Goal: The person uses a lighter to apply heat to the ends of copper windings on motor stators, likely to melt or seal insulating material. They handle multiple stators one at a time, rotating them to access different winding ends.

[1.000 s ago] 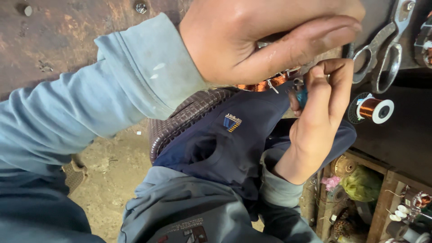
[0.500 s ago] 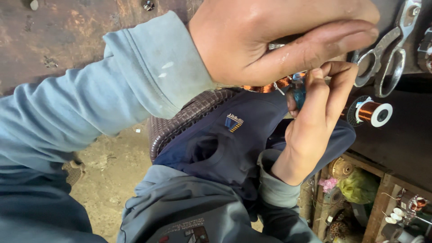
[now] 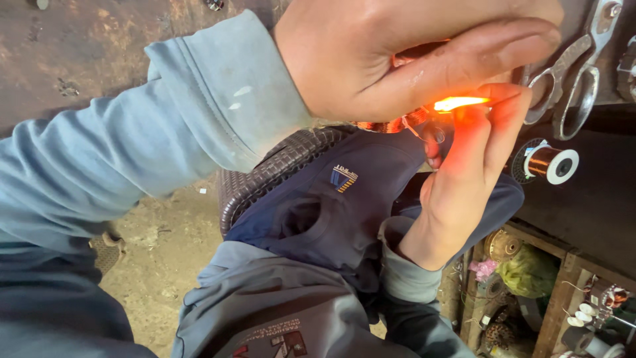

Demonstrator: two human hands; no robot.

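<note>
Here left hand (image 3: 411, 56) is closed around a copper coil (image 3: 397, 124), upper centre; right hand (image 3: 470, 172) pinches a lighter, flame (image 3: 460, 103) at the coil's wires. Best: keep flame tip on wire ends only, fingers clear, coil steady. Scissors (image 3: 573, 73) lie far right.

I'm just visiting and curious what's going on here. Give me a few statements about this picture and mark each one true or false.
1. A small flame burns at the fingertips of the right hand. True.
2. The left hand is cupped above the flame. True.
3. The scissors are held in the right hand. False: they lie untouched to the right of both hands.
4. A spool of copper wire sits just right of the right hand. True.
5. Both sleeves are bright red. False: the left sleeve is light blue-grey.
</note>
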